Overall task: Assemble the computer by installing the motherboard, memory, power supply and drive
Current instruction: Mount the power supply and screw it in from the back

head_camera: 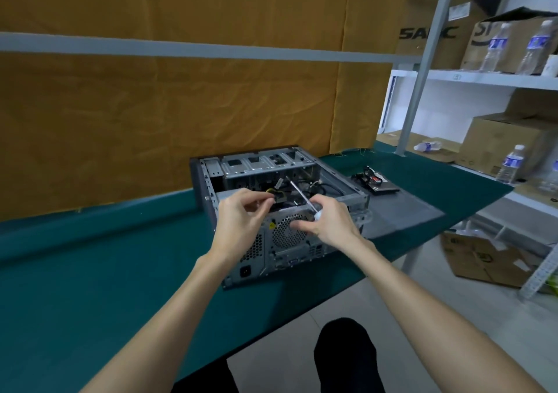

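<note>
An open grey computer case (302, 247) lies on its side on the green table (90, 272), its rear panel with the fan grille facing me. My right hand (329, 222) grips a screwdriver (302, 195) by its handle, the metal shaft pointing up and back into the case. My left hand (241, 220) hovers over the case's near edge with its fingertips pinched together; what they hold is too small to tell. Black and yellow cables (276, 194) lie inside the case just beyond the fingers. A drive with cables (376, 181) rests on the table right of the case.
The grey case side panel (407, 211) lies flat on the table to the right. Metal shelves (483, 78) with cardboard boxes and water bottles stand at right. A cardboard box (483, 259) sits on the floor. An orange curtain hangs behind the table.
</note>
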